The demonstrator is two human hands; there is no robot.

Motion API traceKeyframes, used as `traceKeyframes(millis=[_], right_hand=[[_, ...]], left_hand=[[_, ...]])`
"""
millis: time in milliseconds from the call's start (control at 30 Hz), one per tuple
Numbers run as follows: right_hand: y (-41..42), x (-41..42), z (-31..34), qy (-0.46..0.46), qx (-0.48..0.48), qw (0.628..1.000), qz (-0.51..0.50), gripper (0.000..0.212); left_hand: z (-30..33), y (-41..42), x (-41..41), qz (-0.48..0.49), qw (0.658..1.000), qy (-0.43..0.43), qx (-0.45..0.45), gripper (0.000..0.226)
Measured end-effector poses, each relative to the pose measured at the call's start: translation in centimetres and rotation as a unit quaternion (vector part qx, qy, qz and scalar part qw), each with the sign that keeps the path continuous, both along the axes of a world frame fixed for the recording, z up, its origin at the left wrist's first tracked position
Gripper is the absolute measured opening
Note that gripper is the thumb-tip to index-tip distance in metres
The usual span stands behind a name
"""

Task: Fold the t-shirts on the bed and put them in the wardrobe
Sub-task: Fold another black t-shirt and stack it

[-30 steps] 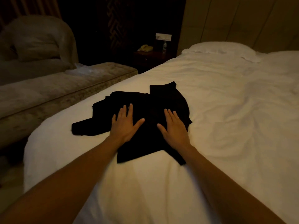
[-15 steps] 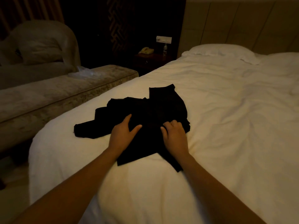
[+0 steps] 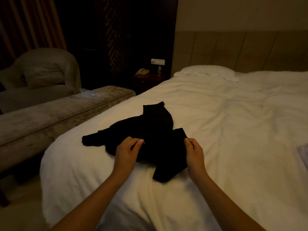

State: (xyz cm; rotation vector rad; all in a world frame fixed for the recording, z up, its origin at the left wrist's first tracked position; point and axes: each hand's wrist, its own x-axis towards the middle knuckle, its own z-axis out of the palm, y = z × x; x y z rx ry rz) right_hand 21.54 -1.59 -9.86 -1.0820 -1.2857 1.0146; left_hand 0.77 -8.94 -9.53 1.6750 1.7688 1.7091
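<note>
A black t-shirt [image 3: 150, 130] lies rumpled on the white bed [image 3: 233, 130], near its left side. My left hand [image 3: 127, 151] pinches the cloth at the shirt's near left part, fingers curled over it. My right hand [image 3: 194, 151] pinches the shirt's right edge between thumb and fingers and holds it slightly raised. A flap of the shirt hangs down between my two forearms. One sleeve sticks out to the left, and another part points toward the pillow. The wardrobe is not in view.
A beige upholstered bench [image 3: 58, 117] runs along the bed's left side, with an armchair [image 3: 45, 72] behind it. A dark nightstand [image 3: 148, 80] carrying a phone stands by the headboard. A pillow [image 3: 206, 72] lies at the bed's head. Pale folded cloth [image 3: 304, 154] shows at the right edge.
Both hands went from lying flat on the shirt to curling and pinching its cloth. They moved apart, and the shirt's right edge has been pulled outward and lifted.
</note>
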Motion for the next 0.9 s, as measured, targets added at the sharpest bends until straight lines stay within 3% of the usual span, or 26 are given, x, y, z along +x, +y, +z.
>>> traceKeyframes(millis=[267, 400, 567, 733, 900], right_hand=[[-7.1, 4.5, 4.9, 0.004, 0.023, 1.0, 0.016, 0.015], [-10.1, 6.8, 7.9, -0.006, 0.03, 0.998, 0.063, 0.029], [-14.1, 9.2, 12.9, -0.007, 0.071, 0.985, 0.154, 0.023], [-17.5, 11.2, 17.4, -0.094, 0.153, 0.969, 0.168, 0.032], [-19.8, 13.6, 21.5, -0.133, 0.152, 0.961, 0.19, 0.024]], left_hand=[[7.7, -3.6, 7.2, -0.058, 0.998, -0.019, 0.033, 0.031], [12.5, -5.0, 10.5, -0.086, 0.996, 0.003, 0.035, 0.037], [18.8, -6.7, 13.9, -0.121, 0.991, 0.023, 0.043, 0.044], [24.8, -9.0, 17.2, -0.191, 0.978, 0.067, 0.044, 0.045], [30.1, -11.9, 20.1, -0.247, 0.96, 0.122, 0.053, 0.043]])
